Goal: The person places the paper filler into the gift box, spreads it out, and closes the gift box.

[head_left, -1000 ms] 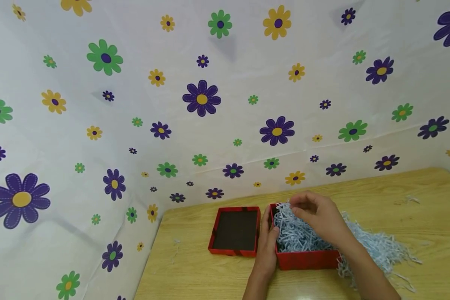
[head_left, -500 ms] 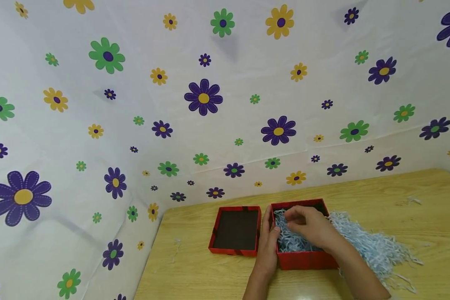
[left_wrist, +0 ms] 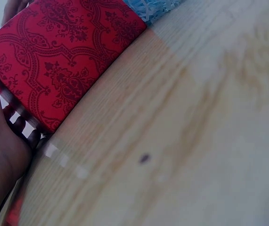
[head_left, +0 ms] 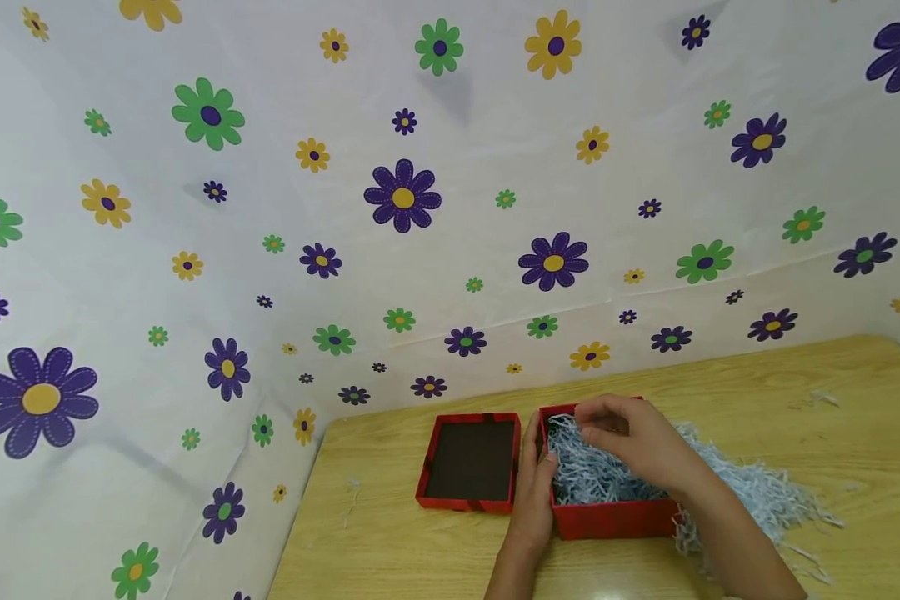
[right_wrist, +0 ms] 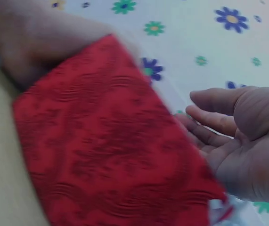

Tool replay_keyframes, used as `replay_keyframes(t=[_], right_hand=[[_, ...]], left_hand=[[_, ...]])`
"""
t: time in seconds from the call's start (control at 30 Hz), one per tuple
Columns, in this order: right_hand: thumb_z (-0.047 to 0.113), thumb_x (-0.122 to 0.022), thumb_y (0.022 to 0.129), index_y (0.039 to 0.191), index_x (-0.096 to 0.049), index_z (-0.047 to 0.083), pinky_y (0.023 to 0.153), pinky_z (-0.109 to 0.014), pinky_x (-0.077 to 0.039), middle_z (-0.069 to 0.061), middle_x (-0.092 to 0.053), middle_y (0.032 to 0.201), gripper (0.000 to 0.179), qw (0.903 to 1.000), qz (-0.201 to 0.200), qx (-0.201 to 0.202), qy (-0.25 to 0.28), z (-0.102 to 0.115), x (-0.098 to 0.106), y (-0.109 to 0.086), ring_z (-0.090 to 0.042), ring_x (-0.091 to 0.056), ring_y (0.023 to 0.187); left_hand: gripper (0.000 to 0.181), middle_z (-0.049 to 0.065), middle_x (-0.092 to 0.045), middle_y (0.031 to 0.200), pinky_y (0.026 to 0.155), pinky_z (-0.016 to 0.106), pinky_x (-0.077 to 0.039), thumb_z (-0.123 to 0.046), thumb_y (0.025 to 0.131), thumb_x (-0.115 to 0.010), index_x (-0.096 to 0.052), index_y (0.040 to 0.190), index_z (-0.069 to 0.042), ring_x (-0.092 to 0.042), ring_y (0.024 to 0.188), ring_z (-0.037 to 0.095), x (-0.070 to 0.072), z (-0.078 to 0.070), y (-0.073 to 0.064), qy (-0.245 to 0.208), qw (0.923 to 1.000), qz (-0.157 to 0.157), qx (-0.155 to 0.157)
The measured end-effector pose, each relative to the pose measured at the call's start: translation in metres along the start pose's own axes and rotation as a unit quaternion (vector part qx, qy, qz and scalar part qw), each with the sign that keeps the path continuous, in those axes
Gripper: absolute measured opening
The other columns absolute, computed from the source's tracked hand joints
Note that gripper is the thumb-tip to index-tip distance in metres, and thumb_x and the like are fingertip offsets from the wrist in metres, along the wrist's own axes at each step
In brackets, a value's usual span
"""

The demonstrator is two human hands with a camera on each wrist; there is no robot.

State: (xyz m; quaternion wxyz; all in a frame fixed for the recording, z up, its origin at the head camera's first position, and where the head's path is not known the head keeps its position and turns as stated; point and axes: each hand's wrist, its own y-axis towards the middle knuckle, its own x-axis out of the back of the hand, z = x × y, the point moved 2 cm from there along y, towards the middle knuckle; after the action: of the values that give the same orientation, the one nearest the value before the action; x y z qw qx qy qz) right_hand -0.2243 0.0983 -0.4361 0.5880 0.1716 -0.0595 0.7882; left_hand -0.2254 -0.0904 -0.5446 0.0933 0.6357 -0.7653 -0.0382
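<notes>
Person's left hand lies along the left wall of a red box on the wooden table, fingers extended, slightly spread, while the right hand hangs over pale-blue paper shreds inside, fingers loosely bent, contact unclear, a loose heap beside the box.

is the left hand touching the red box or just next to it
Touching: the head view shows the left hand lying along the side of the red box, thumb against its rim.
</notes>
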Motion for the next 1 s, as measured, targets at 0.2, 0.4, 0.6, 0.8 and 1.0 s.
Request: replay_keyframes(t=[0.2, 0.4, 0.6, 0.8, 1.0], right_hand=[[0.019, -0.069, 0.104, 0.139, -0.062, -0.002, 0.090, -0.025, -0.058, -0.022, -0.068, 0.132, 0.042, 0.9987, -0.034, -0.006, 0.037, 0.002, 0.036, -0.012, -0.024, -0.070, 0.113], [0.022, -0.071, 0.103, 0.142, -0.060, -0.003, 0.085, -0.023, -0.059, -0.024, -0.067, 0.133, 0.047, 0.9989, -0.044, -0.003, -0.016, -0.020, 0.070, -0.025, -0.013, -0.070, 0.109], [0.020, -0.070, 0.103, 0.143, -0.058, -0.001, 0.084, -0.026, -0.059, -0.023, -0.064, 0.137, 0.046, 0.9989, 0.018, 0.004, -0.043, -0.046, 0.093, -0.037, -0.028, -0.068, 0.116], [0.011, -0.066, 0.104, 0.146, -0.053, 0.000, 0.086, -0.031, -0.061, -0.027, -0.057, 0.144, 0.046, 0.9969, 0.077, 0.014, 0.004, -0.066, 0.106, -0.045, -0.007, -0.066, 0.118], [0.012, -0.067, 0.102, 0.148, -0.053, 0.004, 0.089, -0.032, -0.058, -0.024, -0.053, 0.149, 0.048, 0.9915, 0.130, 0.003, 0.011, -0.078, 0.109, -0.050, 0.004, -0.059, 0.120]], left_hand=[[0.064, -0.010, -0.016, 0.175, 0.126, 0.065, -0.016, -0.042, 0.107, -0.044, -0.021, 0.166, -0.047, -0.016, 0.161, 0.025, -0.003, 0.001, 0.001, -0.015, 0.9995, -0.007, 0.026], [0.064, -0.012, -0.015, 0.175, 0.128, 0.060, -0.017, -0.043, 0.106, -0.045, -0.021, 0.165, -0.051, -0.015, 0.162, 0.023, -0.003, 0.004, 0.001, -0.019, 0.9993, -0.008, 0.031], [0.065, -0.002, -0.010, 0.178, 0.126, 0.064, -0.017, -0.039, 0.109, -0.042, -0.017, 0.169, -0.043, -0.012, 0.162, 0.032, -0.002, -0.003, -0.001, -0.010, 0.9997, 0.001, 0.024], [0.066, -0.003, -0.011, 0.177, 0.126, 0.063, -0.019, -0.039, 0.108, -0.044, -0.018, 0.168, -0.045, -0.012, 0.162, 0.033, -0.001, -0.002, -0.001, -0.012, 0.9995, -0.005, 0.029], [0.064, -0.005, -0.012, 0.177, 0.127, 0.062, -0.017, -0.038, 0.108, -0.044, -0.020, 0.167, -0.046, -0.013, 0.162, 0.029, -0.001, 0.000, -0.001, -0.018, 0.9995, -0.009, 0.026]])
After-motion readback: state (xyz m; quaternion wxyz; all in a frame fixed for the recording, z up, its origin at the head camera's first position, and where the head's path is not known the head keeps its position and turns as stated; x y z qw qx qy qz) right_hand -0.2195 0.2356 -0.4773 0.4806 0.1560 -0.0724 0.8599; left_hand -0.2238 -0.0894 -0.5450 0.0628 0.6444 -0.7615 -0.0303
